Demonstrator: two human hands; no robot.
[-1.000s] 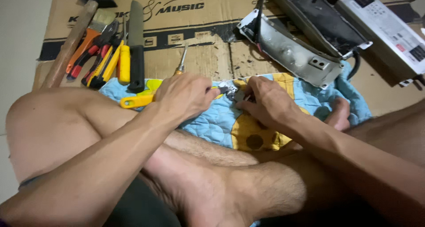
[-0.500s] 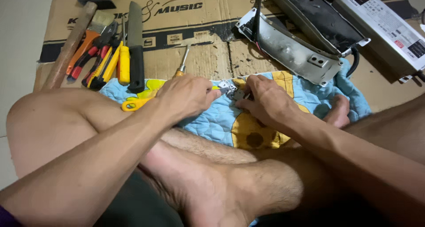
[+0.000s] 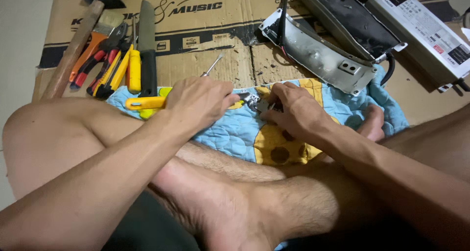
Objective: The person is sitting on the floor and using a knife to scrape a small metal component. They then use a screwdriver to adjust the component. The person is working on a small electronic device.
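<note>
Pinching small metal part [image 3: 254, 101], both grips closed.

Flattened brown cardboard [image 3: 235, 60] covers a pale grey floor [image 3: 22, 40] (bare at left); soft, even light.

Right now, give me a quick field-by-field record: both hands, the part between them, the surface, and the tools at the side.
left hand: gripping a yellow-handled tool, tip toward the small metal part
right hand: fingers pinching the small metal part on the quilted cloth
surface: flattened cardboard on the floor
tools, upper left: hammer, pliers, knife, loose screwdriver
upper right: open metal housing, white power supply box
</note>
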